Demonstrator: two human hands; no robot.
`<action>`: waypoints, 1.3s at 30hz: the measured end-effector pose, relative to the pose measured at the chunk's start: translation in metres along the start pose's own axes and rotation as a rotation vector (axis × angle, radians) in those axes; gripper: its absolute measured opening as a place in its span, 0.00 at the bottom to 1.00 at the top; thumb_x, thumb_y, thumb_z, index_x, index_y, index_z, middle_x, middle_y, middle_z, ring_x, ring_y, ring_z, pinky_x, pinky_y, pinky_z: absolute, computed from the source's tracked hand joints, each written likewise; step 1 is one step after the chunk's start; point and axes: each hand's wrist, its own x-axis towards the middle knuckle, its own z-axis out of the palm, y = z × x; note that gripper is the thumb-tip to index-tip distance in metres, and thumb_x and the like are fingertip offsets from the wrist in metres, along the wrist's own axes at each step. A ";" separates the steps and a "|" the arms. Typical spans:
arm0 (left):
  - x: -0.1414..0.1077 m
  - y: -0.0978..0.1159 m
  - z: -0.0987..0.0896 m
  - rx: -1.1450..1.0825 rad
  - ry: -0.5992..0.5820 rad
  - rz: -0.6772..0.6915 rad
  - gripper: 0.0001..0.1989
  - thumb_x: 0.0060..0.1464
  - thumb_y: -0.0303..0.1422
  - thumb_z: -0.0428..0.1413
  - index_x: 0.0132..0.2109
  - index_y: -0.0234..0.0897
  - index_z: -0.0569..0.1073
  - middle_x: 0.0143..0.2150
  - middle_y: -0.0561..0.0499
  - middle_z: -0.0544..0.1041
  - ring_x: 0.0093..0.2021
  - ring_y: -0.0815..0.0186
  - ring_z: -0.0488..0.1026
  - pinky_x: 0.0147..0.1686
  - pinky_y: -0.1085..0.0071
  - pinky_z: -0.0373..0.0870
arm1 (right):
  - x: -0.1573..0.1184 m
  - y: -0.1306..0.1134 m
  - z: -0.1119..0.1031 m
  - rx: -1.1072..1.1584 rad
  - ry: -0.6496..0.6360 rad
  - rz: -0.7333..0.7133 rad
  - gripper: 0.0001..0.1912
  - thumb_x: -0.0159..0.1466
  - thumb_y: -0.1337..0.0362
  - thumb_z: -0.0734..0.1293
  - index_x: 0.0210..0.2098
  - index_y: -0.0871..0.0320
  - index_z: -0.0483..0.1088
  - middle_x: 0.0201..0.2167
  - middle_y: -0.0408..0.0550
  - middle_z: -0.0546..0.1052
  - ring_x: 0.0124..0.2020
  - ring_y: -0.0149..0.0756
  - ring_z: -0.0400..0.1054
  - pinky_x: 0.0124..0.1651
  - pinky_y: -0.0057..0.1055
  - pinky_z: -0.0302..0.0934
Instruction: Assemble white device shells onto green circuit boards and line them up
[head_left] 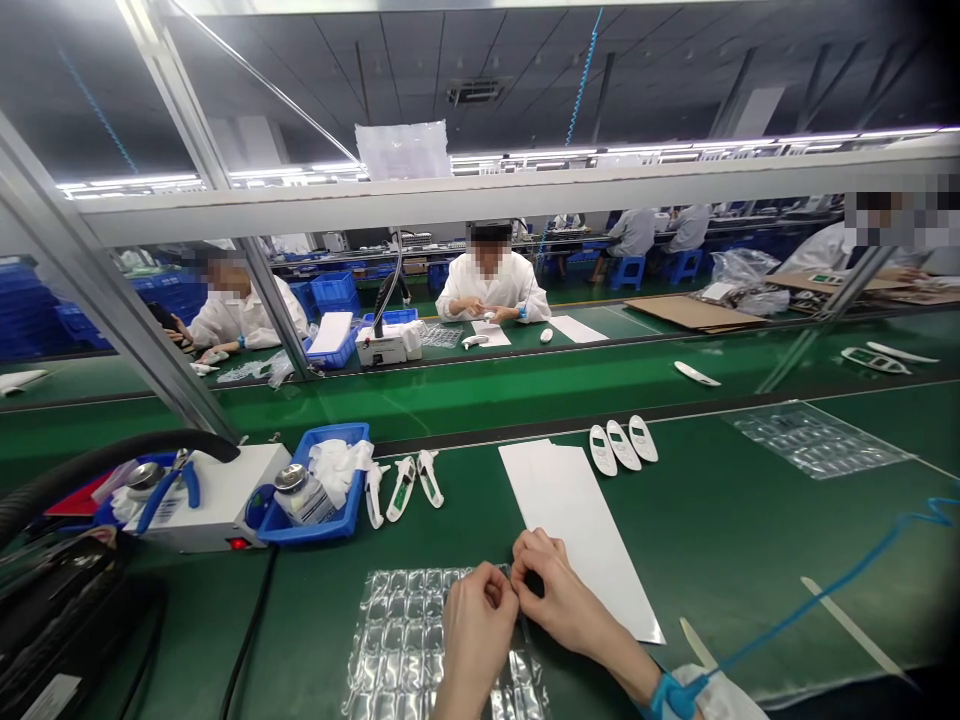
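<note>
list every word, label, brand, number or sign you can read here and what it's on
No text can be read.
Jar in the blue tray: label too blurred to read.
White label at lower left: too small and blurred to read.

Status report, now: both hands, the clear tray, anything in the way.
Left hand, right hand close together over clear tray, fingertips pinched. Grip contents: cannot tell. Hands hide part of tray; blue wristband on right wrist.
</note>
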 end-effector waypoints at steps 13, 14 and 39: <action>0.003 -0.009 -0.003 -0.254 -0.021 -0.015 0.04 0.43 0.29 0.48 0.23 0.38 0.64 0.21 0.58 0.61 0.24 0.70 0.59 0.26 0.73 0.56 | -0.004 0.003 -0.003 -0.021 0.030 0.047 0.12 0.55 0.81 0.57 0.25 0.57 0.57 0.33 0.42 0.65 0.39 0.37 0.61 0.45 0.38 0.54; 0.003 -0.009 -0.004 -0.274 -0.029 -0.014 0.04 0.43 0.29 0.48 0.23 0.38 0.64 0.21 0.58 0.61 0.24 0.70 0.58 0.26 0.73 0.55 | -0.005 0.004 -0.002 -0.032 0.031 0.046 0.12 0.55 0.80 0.58 0.26 0.57 0.57 0.33 0.42 0.66 0.39 0.37 0.61 0.44 0.38 0.54; -0.008 -0.007 -0.014 -0.258 -0.027 0.170 0.05 0.50 0.25 0.50 0.34 0.38 0.68 0.33 0.53 0.69 0.34 0.65 0.69 0.38 0.70 0.63 | -0.036 -0.001 0.018 0.078 0.099 0.095 0.10 0.67 0.69 0.58 0.29 0.55 0.62 0.33 0.43 0.68 0.40 0.39 0.64 0.45 0.40 0.55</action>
